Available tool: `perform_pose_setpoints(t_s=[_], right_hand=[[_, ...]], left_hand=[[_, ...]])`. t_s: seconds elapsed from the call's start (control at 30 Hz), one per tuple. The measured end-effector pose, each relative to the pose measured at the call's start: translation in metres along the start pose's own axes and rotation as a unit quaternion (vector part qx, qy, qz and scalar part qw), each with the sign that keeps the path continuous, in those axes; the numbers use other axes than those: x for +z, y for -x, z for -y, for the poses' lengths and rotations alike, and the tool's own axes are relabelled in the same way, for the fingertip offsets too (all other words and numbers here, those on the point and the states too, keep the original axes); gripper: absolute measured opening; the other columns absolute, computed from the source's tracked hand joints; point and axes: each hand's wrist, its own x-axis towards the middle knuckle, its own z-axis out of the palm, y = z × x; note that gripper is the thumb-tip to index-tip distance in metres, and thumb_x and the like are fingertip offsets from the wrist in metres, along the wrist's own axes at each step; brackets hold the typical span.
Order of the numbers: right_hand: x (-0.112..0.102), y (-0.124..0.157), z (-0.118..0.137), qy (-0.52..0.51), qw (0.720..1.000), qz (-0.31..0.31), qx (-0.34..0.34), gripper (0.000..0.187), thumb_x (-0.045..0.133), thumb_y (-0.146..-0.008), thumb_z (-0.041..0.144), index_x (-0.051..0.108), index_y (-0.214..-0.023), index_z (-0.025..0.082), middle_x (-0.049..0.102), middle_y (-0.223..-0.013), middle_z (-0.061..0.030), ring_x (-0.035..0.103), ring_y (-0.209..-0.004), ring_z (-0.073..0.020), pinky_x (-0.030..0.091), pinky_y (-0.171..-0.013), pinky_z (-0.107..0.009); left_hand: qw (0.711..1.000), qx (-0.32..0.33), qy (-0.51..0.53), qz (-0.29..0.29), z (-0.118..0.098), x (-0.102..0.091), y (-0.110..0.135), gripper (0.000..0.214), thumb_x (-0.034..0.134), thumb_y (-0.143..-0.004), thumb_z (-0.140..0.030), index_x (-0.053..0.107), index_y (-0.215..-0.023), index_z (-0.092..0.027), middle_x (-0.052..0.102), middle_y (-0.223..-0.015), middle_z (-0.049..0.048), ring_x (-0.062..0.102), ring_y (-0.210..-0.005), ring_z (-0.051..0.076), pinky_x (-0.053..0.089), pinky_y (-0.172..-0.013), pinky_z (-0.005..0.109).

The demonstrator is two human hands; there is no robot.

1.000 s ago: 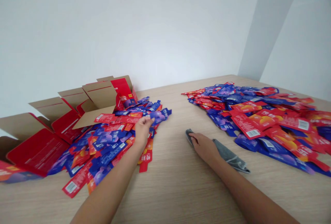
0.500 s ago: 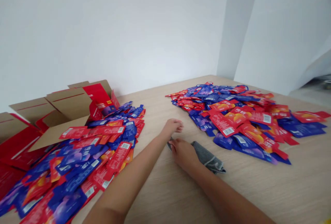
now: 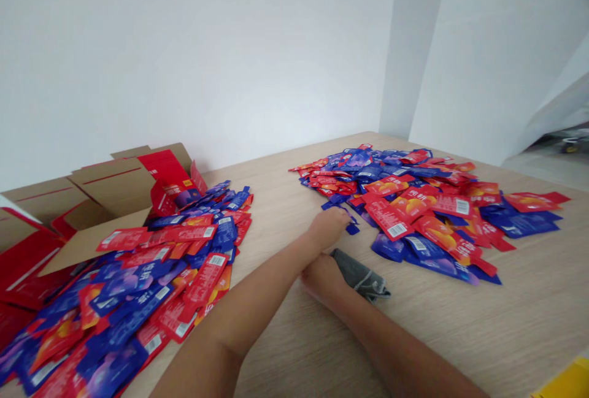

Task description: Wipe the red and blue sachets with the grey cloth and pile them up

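My left hand [image 3: 330, 227] reaches forward across the table, its fingers curled round a blue packet [image 3: 353, 228] at the near left edge of the right-hand heap. Most of that packet is behind the hand. Just below, my right hand [image 3: 322, 275] is closed at the left end of a folded dark grey cloth [image 3: 361, 275] with pale seams, which lies on the tabletop. My left wrist passes just above the right hand and covers some of its fingers.
A heap of red and blue packets [image 3: 414, 202] spreads at the right. Another packet heap [image 3: 138, 281] lies at the left, against an open red cardboard box [image 3: 115, 183]. The wooden table [image 3: 276, 324] meets a white wall. Something yellow [image 3: 564, 379] shows at the lower right corner.
My left hand has moved right and forward, from above the cloth's left end to a blue packet at the heap's edge, and closed on it. My right hand stays at the cloth.
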Motion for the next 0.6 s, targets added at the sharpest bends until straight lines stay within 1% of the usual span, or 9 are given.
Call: perform_pose_setpoints(t_s=[0.1,0.2,0.27,0.33,0.37,0.4,0.47,0.53,0.6], right_hand=[[-0.001,0.006,0.006,-0.057,0.997,-0.013,-0.050,0.024,0.046,-0.085,0.021,0.066,-0.100,0.020,0.069,-0.095,-0.0046,0.063,-0.086,-0.0178,0.045,-0.077,-0.028],[-0.005,0.012,0.013,-0.138,0.983,-0.079,-0.088,0.027,0.045,-0.082,0.018,0.067,-0.097,0.023,0.069,-0.097,-0.0006,0.062,-0.088,-0.0150,0.043,-0.080,-0.024],[-0.008,0.016,0.017,-0.159,0.974,-0.139,-0.087,0.029,0.042,-0.083,0.016,0.065,-0.100,0.022,0.068,-0.100,-0.0016,0.060,-0.090,-0.0139,0.041,-0.082,-0.023],[-0.008,0.018,0.021,-0.141,0.971,-0.174,-0.084,0.032,0.039,-0.085,0.016,0.061,-0.108,0.020,0.065,-0.104,-0.0045,0.057,-0.094,-0.0151,0.040,-0.084,-0.024],[-0.007,0.020,0.024,-0.117,0.975,-0.170,-0.088,0.034,0.038,-0.086,0.016,0.059,-0.113,0.019,0.063,-0.105,-0.0062,0.055,-0.096,-0.0167,0.040,-0.085,-0.026],[-0.005,0.021,0.026,-0.085,0.980,-0.153,-0.096,0.035,0.037,-0.087,0.016,0.057,-0.115,0.017,0.062,-0.105,-0.0079,0.053,-0.098,-0.0185,0.040,-0.085,-0.027],[-0.001,0.022,0.030,-0.019,0.988,-0.095,-0.119,0.036,0.037,-0.087,0.014,0.056,-0.117,0.015,0.060,-0.104,-0.0102,0.051,-0.099,-0.0216,0.039,-0.086,-0.030],[0.004,0.020,0.032,0.025,0.990,-0.052,-0.127,0.037,0.038,-0.085,0.012,0.057,-0.116,0.014,0.059,-0.104,-0.0112,0.049,-0.099,-0.0228,0.039,-0.086,-0.031],[0.005,0.015,0.030,0.044,0.993,-0.047,-0.102,0.037,0.038,-0.085,0.011,0.056,-0.117,0.014,0.057,-0.105,-0.0119,0.048,-0.100,-0.0230,0.038,-0.087,-0.031]], left_hand=[[0.996,-0.044,-0.006,-0.078,0.030,-0.027,0.042,0.028,0.046,-0.075,-0.002,0.068,-0.086,-0.017,0.065,-0.095,0.0070,0.057,-0.094,0.019,0.041,-0.087,0.031],[0.990,-0.087,-0.003,-0.109,0.049,-0.043,0.100,0.028,0.049,-0.070,0.000,0.068,-0.080,-0.019,0.065,-0.086,0.0055,0.059,-0.086,0.019,0.044,-0.082,0.032],[0.991,-0.092,0.013,-0.092,0.048,-0.044,0.140,0.032,0.049,-0.069,0.000,0.068,-0.083,-0.021,0.066,-0.087,0.0045,0.059,-0.086,0.018,0.046,-0.081,0.031],[0.993,-0.090,0.019,-0.079,0.038,-0.041,0.174,0.037,0.045,-0.069,0.001,0.068,-0.087,-0.022,0.066,-0.092,0.0051,0.059,-0.089,0.017,0.046,-0.083,0.030],[0.993,-0.083,0.021,-0.076,0.030,-0.039,0.188,0.039,0.043,-0.069,0.001,0.068,-0.090,-0.021,0.065,-0.095,0.0058,0.058,-0.092,0.017,0.046,-0.084,0.030],[0.994,-0.075,0.021,-0.075,0.022,-0.036,0.199,0.040,0.042,-0.070,0.001,0.067,-0.091,-0.021,0.065,-0.097,0.0064,0.058,-0.094,0.017,0.045,-0.085,0.029],[0.995,-0.062,0.020,-0.073,0.008,-0.033,0.214,0.040,0.041,-0.071,0.000,0.067,-0.094,-0.019,0.064,-0.099,0.0070,0.056,-0.097,0.017,0.044,-0.088,0.029],[0.996,-0.062,0.015,-0.070,-0.001,-0.031,0.220,0.039,0.041,-0.073,-0.001,0.066,-0.096,-0.019,0.064,-0.098,0.0067,0.056,-0.098,0.017,0.044,-0.088,0.030],[0.995,-0.074,0.011,-0.067,-0.003,-0.032,0.221,0.039,0.041,-0.073,-0.001,0.065,-0.097,-0.020,0.065,-0.096,0.0061,0.056,-0.094,0.017,0.045,-0.086,0.030]])
